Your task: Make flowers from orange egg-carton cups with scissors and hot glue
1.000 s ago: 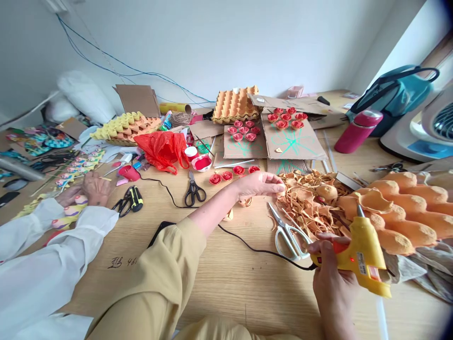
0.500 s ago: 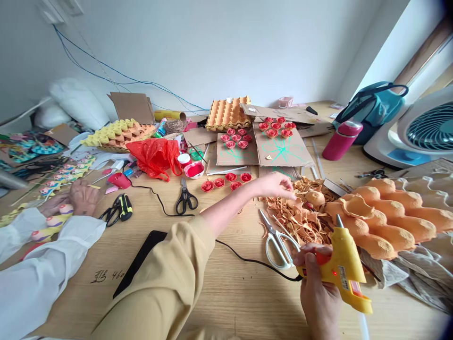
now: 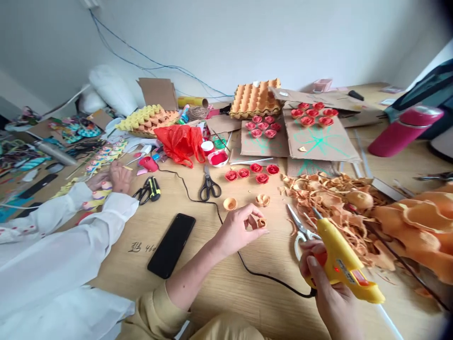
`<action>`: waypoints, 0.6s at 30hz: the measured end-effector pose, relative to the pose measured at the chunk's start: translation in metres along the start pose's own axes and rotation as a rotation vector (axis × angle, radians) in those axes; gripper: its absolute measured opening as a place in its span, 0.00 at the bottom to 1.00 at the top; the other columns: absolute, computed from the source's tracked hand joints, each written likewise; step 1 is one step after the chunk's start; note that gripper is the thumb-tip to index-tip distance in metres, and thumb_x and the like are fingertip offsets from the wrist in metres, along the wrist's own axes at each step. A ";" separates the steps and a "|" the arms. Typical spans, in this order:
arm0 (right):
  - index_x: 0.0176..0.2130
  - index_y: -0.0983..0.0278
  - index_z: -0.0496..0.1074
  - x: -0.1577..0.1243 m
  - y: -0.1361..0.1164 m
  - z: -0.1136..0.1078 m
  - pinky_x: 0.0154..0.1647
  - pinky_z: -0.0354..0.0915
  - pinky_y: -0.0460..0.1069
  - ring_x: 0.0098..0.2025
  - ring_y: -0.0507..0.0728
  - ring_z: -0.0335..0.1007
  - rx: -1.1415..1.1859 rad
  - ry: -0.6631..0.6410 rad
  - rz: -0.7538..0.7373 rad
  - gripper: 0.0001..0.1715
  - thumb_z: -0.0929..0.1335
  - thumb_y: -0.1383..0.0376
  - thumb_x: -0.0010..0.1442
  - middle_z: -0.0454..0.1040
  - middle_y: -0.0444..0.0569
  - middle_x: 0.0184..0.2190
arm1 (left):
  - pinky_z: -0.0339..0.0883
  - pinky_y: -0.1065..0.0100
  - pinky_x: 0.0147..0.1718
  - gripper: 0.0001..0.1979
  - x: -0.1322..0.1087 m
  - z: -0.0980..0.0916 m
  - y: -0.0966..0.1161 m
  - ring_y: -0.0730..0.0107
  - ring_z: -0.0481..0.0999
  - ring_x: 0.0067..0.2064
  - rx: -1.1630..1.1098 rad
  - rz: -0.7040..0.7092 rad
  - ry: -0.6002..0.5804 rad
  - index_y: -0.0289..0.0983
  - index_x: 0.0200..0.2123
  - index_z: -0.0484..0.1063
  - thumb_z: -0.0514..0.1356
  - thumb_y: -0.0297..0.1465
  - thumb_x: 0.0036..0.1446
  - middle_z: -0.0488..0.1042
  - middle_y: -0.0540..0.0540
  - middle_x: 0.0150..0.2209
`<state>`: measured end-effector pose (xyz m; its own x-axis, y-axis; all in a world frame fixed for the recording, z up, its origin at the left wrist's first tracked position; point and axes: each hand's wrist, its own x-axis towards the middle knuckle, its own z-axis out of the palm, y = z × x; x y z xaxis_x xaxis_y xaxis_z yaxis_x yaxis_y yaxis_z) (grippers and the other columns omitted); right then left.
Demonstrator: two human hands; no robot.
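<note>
My left hand [image 3: 244, 226] pinches a small orange rolled piece of egg carton [image 3: 262, 223] between thumb and fingers, just above the table. Just beyond it stand an orange egg-carton cup [image 3: 230, 204] and a petalled orange cup flower [image 3: 263, 200]. My right hand [image 3: 327, 278] is wrapped around a yellow hot glue gun [image 3: 341, 255], whose nozzle points up and away to the left. A red light glows on its side, and a clear glue stick sticks out of the back. White-handled scissors [image 3: 300, 229] lie partly hidden behind that hand.
Orange carton scraps [image 3: 329, 203] and egg trays [image 3: 421, 222] lie at the right. Red paper-pulp roses [image 3: 262, 178] sit in the middle. The glue gun's black cord [image 3: 262, 274] crosses the table near a black phone [image 3: 171, 245]. At left are a co-worker's hands [image 3: 120, 177].
My left hand has come back from the scrap pile towards me and now holds the small rolled piece. The view has turned left; the glue gun stays in my right hand.
</note>
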<state>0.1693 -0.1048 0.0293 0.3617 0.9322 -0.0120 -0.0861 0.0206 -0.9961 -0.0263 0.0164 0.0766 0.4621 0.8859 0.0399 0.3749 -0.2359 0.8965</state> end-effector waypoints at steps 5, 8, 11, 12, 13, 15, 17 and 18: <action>0.44 0.59 0.71 -0.003 0.012 0.024 0.24 0.64 0.48 0.25 0.52 0.63 -0.025 -0.317 0.059 0.13 0.71 0.55 0.63 0.71 0.47 0.33 | 0.71 0.72 0.36 0.14 -0.018 -0.010 -0.022 0.74 0.78 0.32 -0.298 -0.035 0.150 0.35 0.41 0.73 0.70 0.31 0.53 0.79 0.47 0.35; 0.46 0.59 0.72 -0.003 0.018 0.027 0.24 0.63 0.47 0.24 0.53 0.62 -0.050 -0.404 0.067 0.16 0.68 0.51 0.66 0.69 0.44 0.27 | 0.73 0.72 0.39 0.13 -0.022 -0.018 -0.025 0.73 0.79 0.34 -0.310 0.013 0.190 0.34 0.43 0.75 0.69 0.29 0.55 0.80 0.44 0.39; 0.45 0.59 0.72 -0.002 0.021 0.023 0.23 0.62 0.47 0.23 0.53 0.61 -0.064 -0.474 0.055 0.20 0.64 0.47 0.68 0.66 0.43 0.24 | 0.75 0.71 0.41 0.11 -0.025 -0.023 -0.025 0.73 0.79 0.35 -0.282 0.086 0.204 0.34 0.44 0.77 0.68 0.28 0.57 0.81 0.43 0.41; 0.44 0.58 0.73 -0.002 0.021 0.021 0.24 0.63 0.47 0.23 0.53 0.62 -0.080 -0.486 0.058 0.21 0.64 0.46 0.67 0.67 0.44 0.24 | 0.75 0.71 0.41 0.11 -0.025 -0.023 -0.025 0.73 0.79 0.36 -0.271 0.117 0.207 0.34 0.44 0.77 0.67 0.28 0.58 0.81 0.43 0.41; 0.42 0.58 0.74 -0.002 0.021 0.019 0.25 0.65 0.48 0.24 0.54 0.63 -0.097 -0.485 0.056 0.21 0.65 0.46 0.66 0.69 0.45 0.25 | 0.76 0.71 0.41 0.11 -0.025 -0.023 -0.025 0.72 0.79 0.36 -0.258 0.147 0.209 0.34 0.45 0.77 0.67 0.28 0.58 0.81 0.43 0.41; 0.39 0.58 0.75 -0.001 0.018 0.017 0.28 0.69 0.49 0.28 0.56 0.67 -0.130 -0.447 0.038 0.20 0.68 0.45 0.63 0.72 0.47 0.28 | 0.76 0.71 0.41 0.10 -0.024 -0.021 -0.027 0.72 0.80 0.37 -0.223 0.191 0.216 0.35 0.45 0.78 0.66 0.29 0.59 0.80 0.43 0.42; 0.37 0.57 0.76 -0.001 0.013 0.018 0.30 0.71 0.51 0.30 0.59 0.70 -0.153 -0.392 0.013 0.19 0.70 0.45 0.61 0.74 0.49 0.30 | 0.76 0.72 0.40 0.11 -0.024 -0.019 -0.029 0.72 0.80 0.37 -0.179 0.210 0.230 0.36 0.46 0.77 0.66 0.28 0.60 0.81 0.44 0.41; 0.37 0.56 0.77 -0.001 0.010 0.019 0.30 0.71 0.51 0.30 0.59 0.70 -0.160 -0.370 0.003 0.19 0.70 0.45 0.60 0.75 0.49 0.30 | 0.76 0.72 0.40 0.11 -0.024 -0.019 -0.029 0.73 0.80 0.36 -0.153 0.211 0.236 0.36 0.46 0.77 0.67 0.28 0.59 0.81 0.44 0.41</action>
<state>0.1502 -0.0981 0.0209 0.0001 0.9999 -0.0118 0.0691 -0.0118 -0.9975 -0.0631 0.0097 0.0578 0.3112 0.8962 0.3163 0.1579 -0.3769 0.9127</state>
